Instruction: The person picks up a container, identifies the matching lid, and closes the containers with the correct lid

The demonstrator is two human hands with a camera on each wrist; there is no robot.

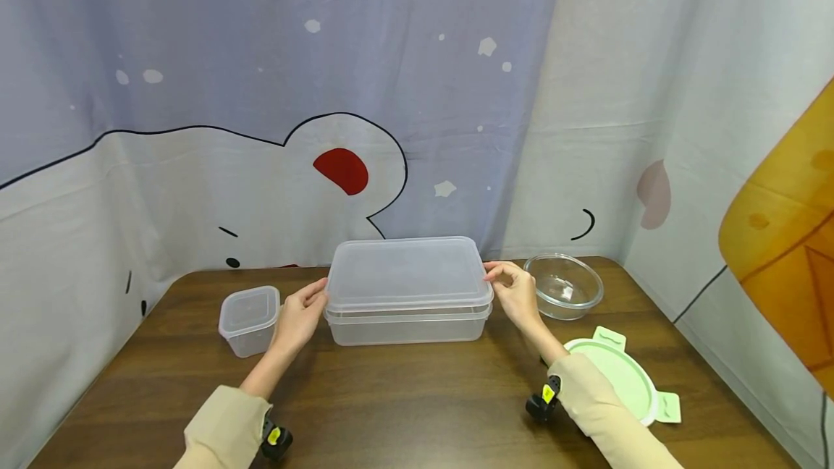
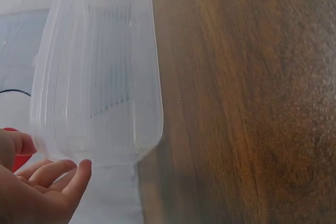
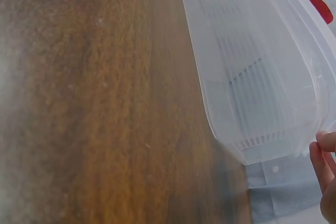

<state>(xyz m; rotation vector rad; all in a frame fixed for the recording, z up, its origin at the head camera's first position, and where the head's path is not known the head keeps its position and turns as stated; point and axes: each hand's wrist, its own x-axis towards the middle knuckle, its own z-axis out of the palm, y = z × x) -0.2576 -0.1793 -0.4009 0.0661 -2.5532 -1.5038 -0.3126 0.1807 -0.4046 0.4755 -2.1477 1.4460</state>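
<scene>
A large clear rectangular food container (image 1: 410,331) stands near the back of the table, its frosted translucent lid (image 1: 407,273) lying over the top. Along the front, a narrow gap shows between lid and container rim. At the left short end, my left hand (image 1: 300,317) holds the lid's edge, thumb above and fingers below; the left wrist view shows those fingers (image 2: 79,182) by the rim. My right hand (image 1: 516,297) pinches the lid's edge at the opposite short end. In the right wrist view its fingertips (image 3: 321,153) are at the corner of the rim.
Left of my left hand is a small clear square container (image 1: 250,335) with its lid on. A round glass bowl (image 1: 563,295) stands at the back right. Nearer, a light green round lid (image 1: 619,371) with tabs lies partly behind my right sleeve. A printed curtain (image 1: 456,129) hangs behind the table.
</scene>
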